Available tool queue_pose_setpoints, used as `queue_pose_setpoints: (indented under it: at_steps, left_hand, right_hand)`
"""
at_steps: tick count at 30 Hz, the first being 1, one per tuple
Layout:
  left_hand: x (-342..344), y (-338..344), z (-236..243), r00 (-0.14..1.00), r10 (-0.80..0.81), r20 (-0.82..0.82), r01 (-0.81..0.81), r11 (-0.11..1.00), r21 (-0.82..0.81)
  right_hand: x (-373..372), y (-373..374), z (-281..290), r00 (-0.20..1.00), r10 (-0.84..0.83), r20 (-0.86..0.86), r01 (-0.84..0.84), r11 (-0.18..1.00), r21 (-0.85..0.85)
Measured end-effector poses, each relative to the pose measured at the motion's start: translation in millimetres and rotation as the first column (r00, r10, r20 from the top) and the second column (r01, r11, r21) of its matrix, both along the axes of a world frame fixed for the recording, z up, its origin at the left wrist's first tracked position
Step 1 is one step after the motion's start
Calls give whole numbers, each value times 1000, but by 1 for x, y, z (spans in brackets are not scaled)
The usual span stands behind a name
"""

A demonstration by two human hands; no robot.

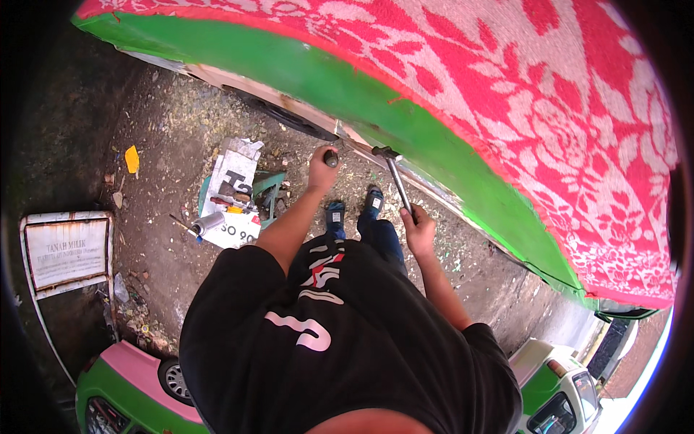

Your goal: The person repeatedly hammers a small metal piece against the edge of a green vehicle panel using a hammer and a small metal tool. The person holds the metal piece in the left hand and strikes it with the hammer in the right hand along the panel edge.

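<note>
My right hand point(419, 228) is closed around the handle of a hammer point(402, 186). The hammer's dark head point(387, 152) is up against the lower edge of a green vehicle body point(318, 72), or just in front of it. My left hand point(322, 172) is closed on a tool with a dark, rounded end point(331, 158). Most of that tool is hidden by my fist, so its kind is unclear. It is held near the pale, worn sill point(354, 136) beside the wheel point(282, 116).
A pink floral cloth point(506, 108) covers the vehicle's top. Left of my feet, a low green stool point(269, 194) bears white boards point(233, 168), a can point(208, 223) and small tools. A rusty-framed sign point(66, 253) stands at left. Other vehicles point(137, 387) are behind me.
</note>
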State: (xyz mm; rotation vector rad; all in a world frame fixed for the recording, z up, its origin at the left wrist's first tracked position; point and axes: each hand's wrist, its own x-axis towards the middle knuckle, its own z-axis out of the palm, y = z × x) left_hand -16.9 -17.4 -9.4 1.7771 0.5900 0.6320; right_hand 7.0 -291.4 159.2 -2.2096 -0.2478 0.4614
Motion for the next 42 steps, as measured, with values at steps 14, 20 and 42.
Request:
queue_pose_setpoints:
  at_steps: [14,20,42]
  left_hand:
    - [-46,-13,47,995,73,67,-75,997,30]
    - [-76,-39,63,993,87,78,-89,996,30]
    - [-142,-132,77,998,-16,64,17,1000,-8]
  right_hand:
    - [-11,-38,19,997,-5,82,7,1000,-25]
    - [-21,-66,25,990,81,117,-73,995,-73]
    - [-97,-196,6,987,28,157,-25,999,-25]
